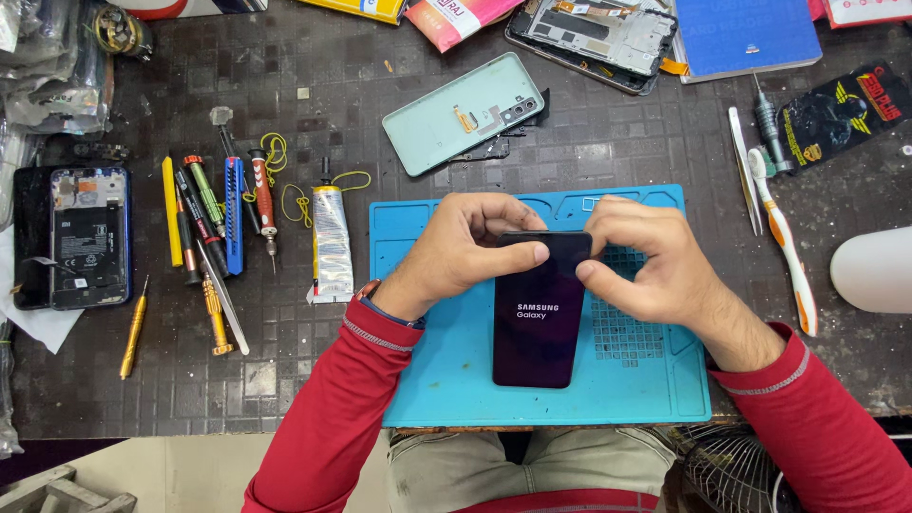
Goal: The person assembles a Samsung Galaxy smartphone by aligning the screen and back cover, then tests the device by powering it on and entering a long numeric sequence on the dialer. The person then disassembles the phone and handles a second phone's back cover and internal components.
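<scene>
Two hands in red sleeves work at one dark smartphone, which lies face up and lengthwise on a blue repair mat at the near edge of the worktop. Its screen is lit with a start-up logo. The left hand closes over the phone's far left corner, thumb laid across the top of the glass; the right hand pinches the far right corner, thumb against the edge. Both grips are narrow and shut on the phone's upper end.

By the look of it, the step in hand is pressing or seating the top of the phone while it powers up. The next move probably calls for even, light pressure along the edges, without the glass sliding on the mat.

To the left of the mat lie a tube of glue and a row of screwdrivers, then a brass-coloured one, and an opened blue phone. To the right rest a toothbrush and white tweezers. Farther off sits a pale green back cover, well apart from the hands, and beyond it a stripped phone frame and a blue notebook.
</scene>
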